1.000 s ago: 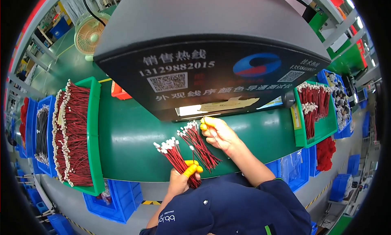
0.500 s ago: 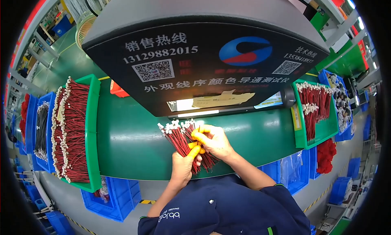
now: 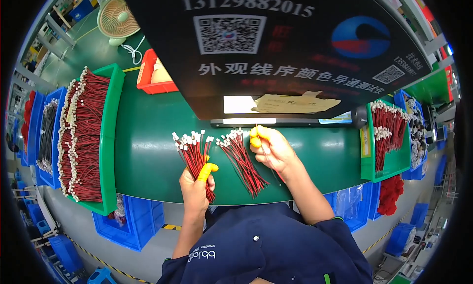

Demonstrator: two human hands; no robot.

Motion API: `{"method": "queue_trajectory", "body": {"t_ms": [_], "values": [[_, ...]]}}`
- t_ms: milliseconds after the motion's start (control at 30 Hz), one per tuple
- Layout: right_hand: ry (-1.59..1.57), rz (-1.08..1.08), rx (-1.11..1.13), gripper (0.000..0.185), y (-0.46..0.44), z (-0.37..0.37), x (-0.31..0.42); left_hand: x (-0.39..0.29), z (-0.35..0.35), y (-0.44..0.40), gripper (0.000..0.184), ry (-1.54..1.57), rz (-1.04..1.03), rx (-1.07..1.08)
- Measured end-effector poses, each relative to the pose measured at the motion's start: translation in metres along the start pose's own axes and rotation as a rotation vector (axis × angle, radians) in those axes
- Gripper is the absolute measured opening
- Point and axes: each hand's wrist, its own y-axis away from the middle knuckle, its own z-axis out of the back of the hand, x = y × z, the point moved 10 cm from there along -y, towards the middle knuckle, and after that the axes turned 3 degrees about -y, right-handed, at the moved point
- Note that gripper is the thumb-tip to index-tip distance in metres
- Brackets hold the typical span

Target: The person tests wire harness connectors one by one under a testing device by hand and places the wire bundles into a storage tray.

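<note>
My left hand (image 3: pixel 198 184), with yellow finger covers, is closed around a bundle of red and black wires (image 3: pixel 193 153) whose white connectors fan out at the top. A second bundle (image 3: pixel 244 161) lies on the green tabletop (image 3: pixel 152 171) between my hands, connectors toward the black machine. To its right, my right hand (image 3: pixel 273 148) pinches one thin wire near the machine's lower edge. Part of that wire trails below the fingers; its end at the fingertips is too small to make out.
The black machine (image 3: pixel 295 38) overhangs the table's back. A green bin (image 3: pixel 111 136) of wires stands left, another green bin (image 3: pixel 367 173) right. A red tray (image 3: pixel 160 87) sits at back left, near a fan (image 3: pixel 118 17). Blue bins (image 3: pixel 135 225) stand below the front edge.
My hands have moved apart. The held bundle has gone left, away from the lying one, and my right hand has moved right and up with a wire. The view has shifted too.
</note>
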Motion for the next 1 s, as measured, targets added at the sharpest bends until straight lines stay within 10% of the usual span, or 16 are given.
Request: {"method": "queue_trajectory", "body": {"t_ms": [133, 233, 467, 733, 1000], "values": [[0.935, 0.207, -0.178, 0.022, 0.019, -0.013, 0.019, 0.010, 0.003, -0.002, 0.011, 0.193, 0.084, 0.019], [1.793, 0.818, -0.230, 0.013, 0.040, -0.058, 0.026, 0.016, -0.003, -0.003, 0.012, 0.186, 0.129, 0.063], [2.124, 0.660, -0.380, 0.016, 0.032, -0.057, -0.007, 0.022, -0.017, -0.003, 0.013, 0.188, 0.147, 0.066], [1.960, 0.748, -0.356, 0.016, 0.030, -0.042, 0.006, 0.017, -0.023, -0.005, 0.015, 0.026, 0.101, 0.070], [1.120, 0.454, -0.238, 0.011, 0.024, -0.019, 0.020, 0.022, -0.033, -0.009, 0.011, 0.100, 0.147, 0.074]]}}
